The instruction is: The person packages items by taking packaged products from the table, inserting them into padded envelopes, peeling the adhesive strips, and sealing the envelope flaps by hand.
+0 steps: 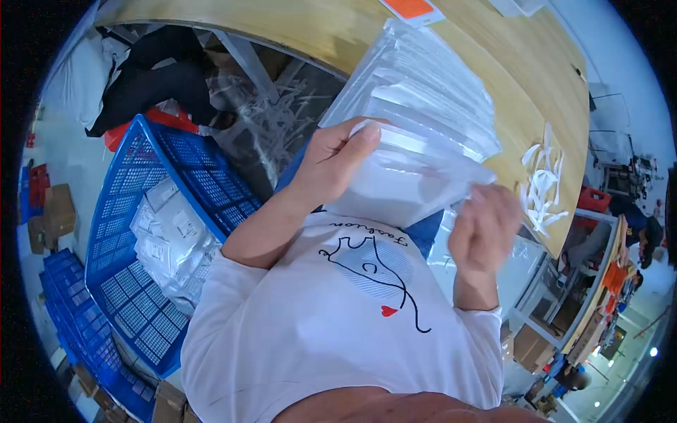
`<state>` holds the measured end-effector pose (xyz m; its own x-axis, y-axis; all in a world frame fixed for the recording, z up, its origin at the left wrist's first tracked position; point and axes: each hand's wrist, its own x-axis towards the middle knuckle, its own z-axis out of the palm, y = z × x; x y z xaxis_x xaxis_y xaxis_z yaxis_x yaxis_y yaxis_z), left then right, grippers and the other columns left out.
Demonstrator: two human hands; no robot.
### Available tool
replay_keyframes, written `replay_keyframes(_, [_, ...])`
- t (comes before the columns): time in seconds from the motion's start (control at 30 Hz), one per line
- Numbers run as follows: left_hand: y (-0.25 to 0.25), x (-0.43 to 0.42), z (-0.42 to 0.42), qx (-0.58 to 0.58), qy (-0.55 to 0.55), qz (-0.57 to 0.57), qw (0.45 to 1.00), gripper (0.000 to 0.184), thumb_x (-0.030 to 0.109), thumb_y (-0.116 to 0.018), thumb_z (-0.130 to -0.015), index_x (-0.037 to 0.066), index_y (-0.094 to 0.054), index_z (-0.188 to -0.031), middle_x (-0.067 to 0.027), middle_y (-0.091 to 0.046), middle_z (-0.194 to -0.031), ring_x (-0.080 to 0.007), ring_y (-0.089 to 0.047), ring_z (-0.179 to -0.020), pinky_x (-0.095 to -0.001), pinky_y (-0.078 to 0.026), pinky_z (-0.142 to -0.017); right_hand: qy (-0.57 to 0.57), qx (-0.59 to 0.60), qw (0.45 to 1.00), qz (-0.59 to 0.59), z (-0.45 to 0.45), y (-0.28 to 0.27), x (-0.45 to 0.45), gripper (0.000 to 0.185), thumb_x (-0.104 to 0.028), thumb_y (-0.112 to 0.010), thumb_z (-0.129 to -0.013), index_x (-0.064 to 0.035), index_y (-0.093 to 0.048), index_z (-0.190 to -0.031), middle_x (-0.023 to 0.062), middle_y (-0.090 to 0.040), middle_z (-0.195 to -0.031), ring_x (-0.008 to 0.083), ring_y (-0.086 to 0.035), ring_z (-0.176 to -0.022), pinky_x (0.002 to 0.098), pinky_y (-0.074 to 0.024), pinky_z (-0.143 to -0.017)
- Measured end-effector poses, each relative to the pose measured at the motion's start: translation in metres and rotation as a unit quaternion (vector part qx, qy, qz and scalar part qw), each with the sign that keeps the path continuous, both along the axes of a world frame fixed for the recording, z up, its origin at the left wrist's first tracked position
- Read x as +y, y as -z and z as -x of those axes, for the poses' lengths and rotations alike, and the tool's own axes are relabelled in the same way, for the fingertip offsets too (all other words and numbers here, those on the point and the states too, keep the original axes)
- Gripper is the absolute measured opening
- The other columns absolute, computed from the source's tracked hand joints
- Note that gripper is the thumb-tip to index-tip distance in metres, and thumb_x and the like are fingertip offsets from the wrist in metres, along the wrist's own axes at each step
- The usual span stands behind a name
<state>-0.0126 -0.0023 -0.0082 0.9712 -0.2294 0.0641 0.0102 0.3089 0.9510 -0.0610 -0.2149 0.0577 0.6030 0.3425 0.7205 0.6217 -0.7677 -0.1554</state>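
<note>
A clear plastic bag [402, 180] hangs in front of my chest, with something white inside it. My left hand [337, 156] pinches its upper left part between thumb and fingers. At the bag's right edge is my right hand [485, 224], blurred by motion; whether its fingers hold the edge is not clear. Behind the bag, a thick fanned stack of clear plastic bags [430, 77] lies on the wooden table [525, 77]. Thin white strips [543, 180] lie in a loose heap near the table's right edge.
A large blue basket [159, 166] with white packages [169, 240] stands at my left. More blue baskets [88, 321] are at the lower left. Plastic scraps [275, 123] lie under the table. A person in dark clothes [159, 70] is at the upper left. An orange-and-white card [412, 8] lies at the top.
</note>
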Motion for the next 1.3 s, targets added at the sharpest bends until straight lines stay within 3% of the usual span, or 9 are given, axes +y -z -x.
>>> replay_keyframes(0.17, [-0.001,-0.004,0.003,-0.017,-0.017,-0.019,1.000,0.024,0.017,-0.051,-0.093,0.001,-0.065,-0.103,-0.0013,-0.060,-0.074,-0.0069,-0.047,-0.064,-0.0169,-0.037,-0.059,-0.007,0.082,0.996,0.025,-0.007,0.039,0.042,0.032,-0.022,-0.068,-0.077,-0.0034,-0.063,-0.102,0.0128,-0.061,-0.099,0.0286,-0.056,-0.081,0.0384,-0.0467,-0.077])
replay_keyframes(0.47, [-0.006,-0.007,0.005,-0.049,-0.034,-0.062,0.996,0.021,0.014,-0.054,-0.089,0.000,-0.065,-0.102,-0.0030,-0.064,-0.078,-0.0101,-0.051,-0.065,-0.0197,-0.041,-0.060,-0.081,0.233,0.969,0.016,-0.003,0.025,0.025,0.032,-0.012,-0.072,-0.074,-0.0018,-0.063,-0.102,0.0127,-0.061,-0.098,0.0252,-0.057,-0.083,0.0327,-0.0455,-0.077])
replay_keyframes(0.6, [-0.020,-0.001,0.005,-0.073,0.082,-0.163,0.980,0.020,0.012,-0.060,-0.084,0.000,-0.064,-0.099,-0.0047,-0.064,-0.076,-0.0104,-0.051,-0.063,-0.0214,-0.042,-0.058,-0.069,0.353,0.930,-0.082,-0.013,0.021,0.019,0.024,-0.005,-0.070,-0.074,-0.0015,-0.065,-0.097,0.0098,-0.061,-0.093,0.0214,-0.056,-0.080,0.0293,-0.0457,-0.072])
replay_keyframes(0.77, [-0.021,-0.002,0.002,-0.039,0.062,-0.190,0.979,0.021,0.011,-0.064,-0.080,-0.001,-0.064,-0.098,-0.0069,-0.063,-0.073,-0.0135,-0.052,-0.060,-0.0236,-0.043,-0.056,-0.048,0.117,0.984,-0.122,-0.016,0.024,0.022,0.023,-0.006,-0.069,-0.074,-0.0054,-0.066,-0.096,0.0068,-0.061,-0.085,0.0210,-0.055,-0.071,0.0293,-0.0443,-0.065])
replay_keyframes(0.93, [-0.005,-0.009,0.007,-0.178,0.048,-0.278,0.943,0.021,0.010,-0.064,-0.080,-0.002,-0.063,-0.098,-0.0098,-0.064,-0.076,-0.0186,-0.055,-0.062,-0.0264,-0.044,-0.058,-0.091,0.148,0.978,-0.114,-0.028,0.021,0.044,0.020,-0.001,-0.067,-0.073,-0.0016,-0.065,-0.092,0.0078,-0.061,-0.086,0.0188,-0.055,-0.077,0.0272,-0.0452,-0.069])
replay_keyframes(1.03, [-0.010,-0.008,0.002,-0.153,0.036,-0.240,0.958,0.022,0.010,-0.063,-0.080,-0.002,-0.063,-0.098,-0.0109,-0.064,-0.080,-0.0208,-0.056,-0.065,-0.0277,-0.045,-0.059,-0.025,0.231,0.922,-0.309,-0.027,0.009,0.015,0.007,0.002,-0.058,-0.079,-0.0021,-0.060,-0.084,0.0069,-0.059,-0.083,0.0151,-0.052,-0.070,0.0223,-0.0418,-0.067])
replay_keyframes(1.1, [-0.012,-0.007,-0.001,-0.121,0.018,-0.199,0.972,0.022,0.010,-0.063,-0.080,-0.002,-0.063,-0.098,-0.0120,-0.064,-0.084,-0.0231,-0.057,-0.067,-0.0290,-0.045,-0.061,0.057,0.174,0.830,-0.527,-0.031,0.000,-0.012,0.008,0.002,-0.055,-0.082,-0.0013,-0.062,-0.083,0.0044,-0.058,-0.076,0.0121,-0.048,-0.065,0.0219,-0.0402,-0.062])
replay_keyframes(1.2, [-0.013,-0.013,-0.005,-0.141,0.009,-0.196,0.970,0.021,0.009,-0.063,-0.080,-0.002,-0.063,-0.098,-0.0122,-0.064,-0.088,-0.0241,-0.057,-0.070,-0.0294,-0.045,-0.063,0.162,0.179,0.877,-0.417,-0.015,0.004,-0.029,0.007,-0.003,-0.056,-0.084,-0.0011,-0.062,-0.086,0.0070,-0.060,-0.083,0.0125,-0.050,-0.069,0.0207,-0.0403,-0.067])
replay_keyframes(1.3, [-0.014,-0.018,-0.004,-0.165,0.024,-0.201,0.965,0.020,0.009,-0.062,-0.080,-0.002,-0.063,-0.097,-0.0124,-0.064,-0.091,-0.0251,-0.058,-0.073,-0.0298,-0.046,-0.065,-0.017,0.186,0.953,-0.237,-0.005,0.018,0.000,0.018,-0.001,-0.064,-0.075,-0.0021,-0.065,-0.093,0.0081,-0.061,-0.084,0.0170,-0.053,-0.074,0.0242,-0.0431,-0.068])
